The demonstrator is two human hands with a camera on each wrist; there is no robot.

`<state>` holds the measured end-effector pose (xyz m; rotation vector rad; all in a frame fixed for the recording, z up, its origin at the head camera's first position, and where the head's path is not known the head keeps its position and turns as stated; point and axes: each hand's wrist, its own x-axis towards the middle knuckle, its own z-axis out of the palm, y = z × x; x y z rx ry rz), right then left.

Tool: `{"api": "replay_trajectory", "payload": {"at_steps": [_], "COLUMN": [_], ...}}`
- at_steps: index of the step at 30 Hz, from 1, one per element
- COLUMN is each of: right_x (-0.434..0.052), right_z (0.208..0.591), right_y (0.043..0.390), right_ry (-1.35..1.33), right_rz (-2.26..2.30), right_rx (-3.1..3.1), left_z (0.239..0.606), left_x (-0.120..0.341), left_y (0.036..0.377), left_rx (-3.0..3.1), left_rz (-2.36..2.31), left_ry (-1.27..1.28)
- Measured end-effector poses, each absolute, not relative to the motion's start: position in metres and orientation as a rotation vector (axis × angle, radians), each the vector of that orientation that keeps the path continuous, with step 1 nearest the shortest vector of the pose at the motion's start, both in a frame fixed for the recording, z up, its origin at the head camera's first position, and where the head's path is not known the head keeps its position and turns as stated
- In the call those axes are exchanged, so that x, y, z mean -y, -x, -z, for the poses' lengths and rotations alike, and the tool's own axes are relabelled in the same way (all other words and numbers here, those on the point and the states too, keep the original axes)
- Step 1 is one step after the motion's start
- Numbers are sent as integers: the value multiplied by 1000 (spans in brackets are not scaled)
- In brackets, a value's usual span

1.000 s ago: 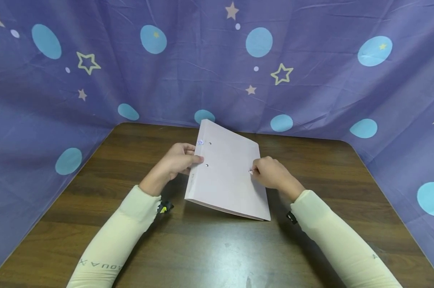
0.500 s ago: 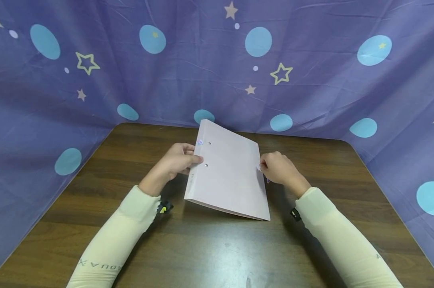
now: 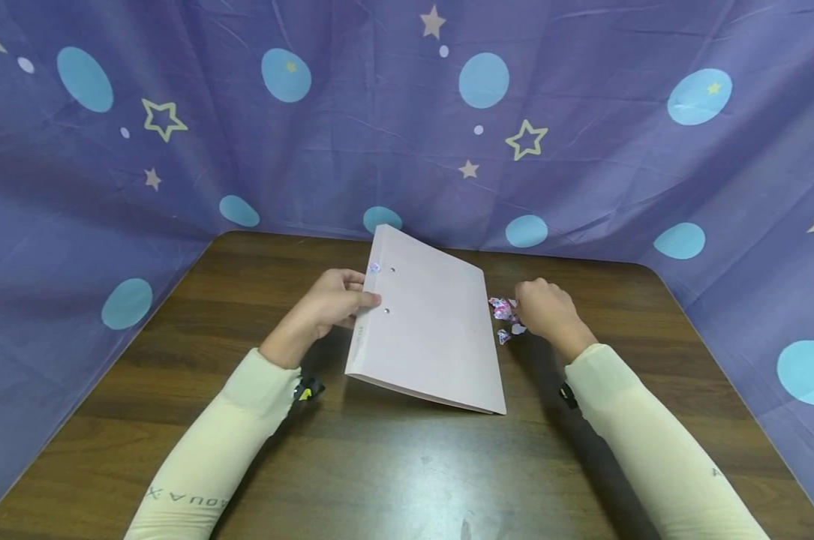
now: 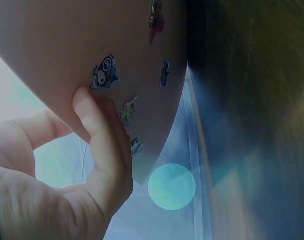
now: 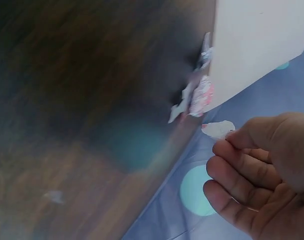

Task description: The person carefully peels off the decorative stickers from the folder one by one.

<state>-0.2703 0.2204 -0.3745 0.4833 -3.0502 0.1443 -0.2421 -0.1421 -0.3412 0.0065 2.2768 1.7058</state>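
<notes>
Head view: folder (image 3: pixel 428 324) mid-table (image 3: pixel 177 420), tilted, left hand (image 3: pixel 332 304) pinching its spine edge; right hand (image 3: pixel 545 311) loosely curled, empty, beside the scraps (image 3: pixel 504 315) right of folder — loosened pinch risks dropping it.

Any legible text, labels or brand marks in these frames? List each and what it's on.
"AQUA X", upside down to the camera, on the left sleeve; the last character is partly cut off.
A mark on the right sleeve: too little shows to read.
Small print along the spine of the folder: too small to read.
Stickers on the folder's underside: cartoon figures, no readable words.
</notes>
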Motion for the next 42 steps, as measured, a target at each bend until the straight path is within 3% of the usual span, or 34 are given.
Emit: {"api": "replay_trajectory", "payload": {"at_steps": [22, 42], "right_x": [-222, -174], "right_z": [388, 393], "right_y": [268, 260], "right_ry": [-482, -680], "right_rz": [-272, -796], "right_rx": [3075, 2891], "left_z": [342, 339], "left_x": [142, 140], "left_y": [243, 240], "left_rx": [-2279, -2261], "left_rz": [-1705, -1745], "left_ry": [-2, -12]}}
